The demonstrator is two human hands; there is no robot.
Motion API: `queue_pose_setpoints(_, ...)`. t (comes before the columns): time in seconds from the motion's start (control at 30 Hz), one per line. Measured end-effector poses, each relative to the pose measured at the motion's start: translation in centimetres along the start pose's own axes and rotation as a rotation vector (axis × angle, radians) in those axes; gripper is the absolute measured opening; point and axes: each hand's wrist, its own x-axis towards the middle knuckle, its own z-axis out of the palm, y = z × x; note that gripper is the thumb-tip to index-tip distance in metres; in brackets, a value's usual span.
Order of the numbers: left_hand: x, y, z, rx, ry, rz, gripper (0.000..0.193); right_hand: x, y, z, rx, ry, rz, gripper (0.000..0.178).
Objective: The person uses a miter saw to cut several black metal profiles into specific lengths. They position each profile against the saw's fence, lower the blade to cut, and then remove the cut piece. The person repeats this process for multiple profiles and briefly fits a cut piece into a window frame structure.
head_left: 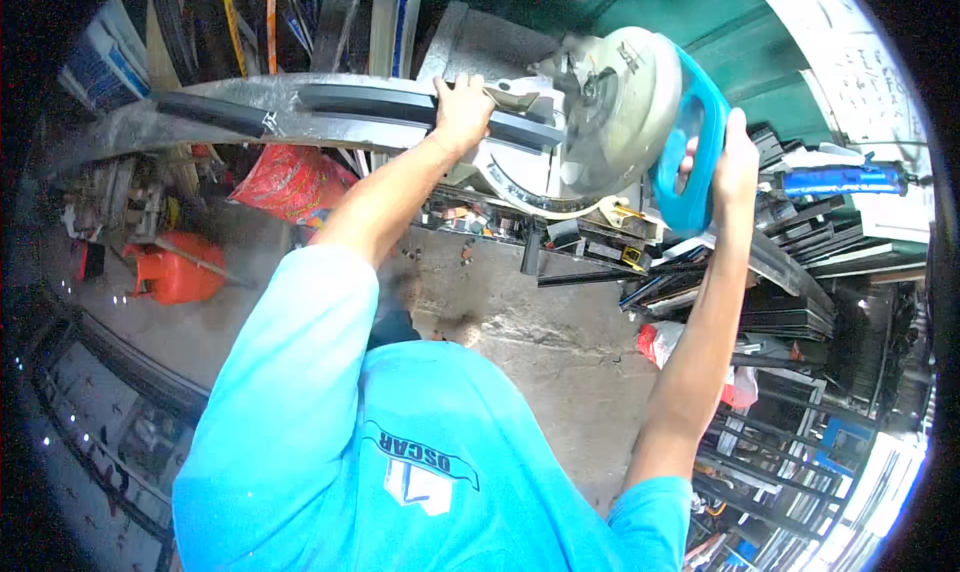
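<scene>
A long dark channel-shaped bar [365,102], looking like a metal profile, lies along the bench and runs onto the base of a miter saw [632,112]. My left hand [463,114] is closed over this bar, left of the saw's round pale guard, pressing it down. On the right, the fingers of my right hand [737,162] are wrapped round the saw's big blue loop handle [713,122]. The guard hides most of the blade, and whether it touches the bar I cannot tell. Beneath the saw head shows the curved front of its base [540,204].
Another dark bar [212,113] lies farther left on the narrow metal bench [275,132]. Several long profiles lean behind it. Below stand a red bag [290,184] and an orange gas cylinder [180,267]. Stacked dark profiles [790,297] and a blue tube [843,180] are at the right.
</scene>
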Motion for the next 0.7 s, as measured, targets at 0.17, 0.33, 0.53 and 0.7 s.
queue_pose_setpoints(0.17, -0.7, -2.2, 0.2, -0.100, 0.046, 0.045, 0.042, 2.5, -5.7, 1.1, -0.234, -0.005, -0.070, 0.061)
queue_pose_setpoints(0.33, -2.1, -2.9, -0.6, -0.227, 0.034, 0.143, 0.038, 4.6, -6.8, 0.1, -0.215, -0.074, -0.043, 0.059)
queue_pose_setpoints(0.53, -6.1, -4.0, -3.4, -0.312, -0.052, 0.189, 0.036, 6.4, -7.1, -0.5, -0.219, -0.059, -0.035, 0.059)
queue_pose_setpoints(0.7, -8.2, -5.3, -6.8, -0.479, -0.071, 0.309, 0.038, 6.6, -7.1, -0.2, -0.223, -0.054, -0.080, 0.059)
